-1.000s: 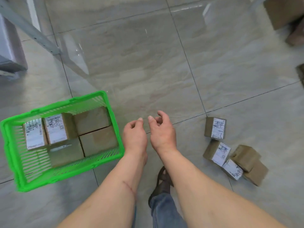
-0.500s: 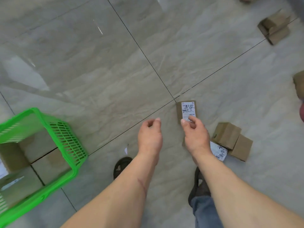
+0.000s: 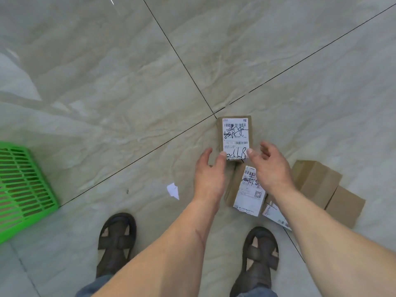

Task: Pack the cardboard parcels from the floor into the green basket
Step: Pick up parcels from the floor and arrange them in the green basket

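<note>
We note a parcel [image 3: 235, 137] lying flat on the floor [image 3: 107, 82], long axis running 12 to 6 o'clock, its white label [image 3: 235, 138] face up with barcodes and black scrawl; only "8" reads. Our left hand [image 3: 209, 174] and right hand [image 3: 271, 168] both hang open, fingertips at its near end, gripping nothing. More parcels [image 3: 317, 185] lie at 4 o'clock. The basket [image 3: 23, 189] sits at 9 o'clock.
</note>
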